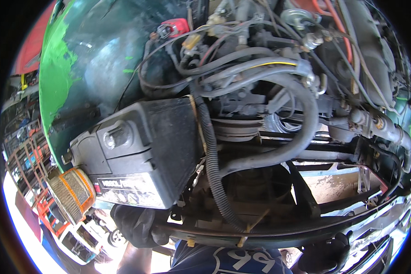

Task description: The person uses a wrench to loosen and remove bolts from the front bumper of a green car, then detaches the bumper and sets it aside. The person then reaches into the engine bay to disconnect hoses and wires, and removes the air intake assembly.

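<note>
My left hand (139, 226), in a black glove, is closed over the left end of the dark metal front crossmember (278, 237). Just above it sits a black car battery (164, 141), tilted in view, its label facing me. Against the battery's left corner is a round pleated air filter (71, 194) with orange mesh. My right hand (326, 253), also gloved in black, is low at the right beside the crossmember. Its fingers are too dark to make out. A black corrugated tube (211, 160) runs down past the battery to the crossmember, where a yellowish tie (255, 227) sticks up.
A thick grey hose (308, 118) loops over the engine bay, near a belt pulley (237, 130). Wires and a red connector (174, 27) lie farther back. A green-painted fender (55, 82) borders the left. Beyond it stand shelves (27, 141) and a white vehicle (77, 242).
</note>
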Tool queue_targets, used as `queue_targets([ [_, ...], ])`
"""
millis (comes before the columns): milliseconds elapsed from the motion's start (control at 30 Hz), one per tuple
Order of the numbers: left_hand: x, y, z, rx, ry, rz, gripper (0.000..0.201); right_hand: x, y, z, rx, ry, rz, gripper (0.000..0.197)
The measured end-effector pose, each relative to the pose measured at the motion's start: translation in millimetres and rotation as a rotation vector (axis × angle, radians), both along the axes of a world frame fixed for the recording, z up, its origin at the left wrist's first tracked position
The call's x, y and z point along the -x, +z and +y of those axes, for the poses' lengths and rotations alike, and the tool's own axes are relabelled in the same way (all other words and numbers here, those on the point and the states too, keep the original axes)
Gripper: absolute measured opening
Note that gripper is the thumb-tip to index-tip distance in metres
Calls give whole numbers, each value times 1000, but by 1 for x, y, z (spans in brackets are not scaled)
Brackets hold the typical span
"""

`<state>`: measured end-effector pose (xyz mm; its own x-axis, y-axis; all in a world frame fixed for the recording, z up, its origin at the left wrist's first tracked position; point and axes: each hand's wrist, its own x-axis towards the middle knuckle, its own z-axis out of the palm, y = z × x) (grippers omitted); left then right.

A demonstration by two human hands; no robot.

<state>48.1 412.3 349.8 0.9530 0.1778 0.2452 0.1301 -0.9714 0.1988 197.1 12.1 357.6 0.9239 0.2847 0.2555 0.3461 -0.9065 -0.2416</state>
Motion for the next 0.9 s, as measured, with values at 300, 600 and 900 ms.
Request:
queue_targets([
  [300, 3, 3, 5, 73, -30, -53, 37, -8, -10, 6, 30, 66, -54, 38],
  [600, 13, -1, 14, 113, -30, -81, 36, -12, -6, 12, 70, 111, -88, 39],
  [900, 11, -4, 12, 149, -84, -182, 35, -11, -5, 18, 32, 205, -196, 41],
])
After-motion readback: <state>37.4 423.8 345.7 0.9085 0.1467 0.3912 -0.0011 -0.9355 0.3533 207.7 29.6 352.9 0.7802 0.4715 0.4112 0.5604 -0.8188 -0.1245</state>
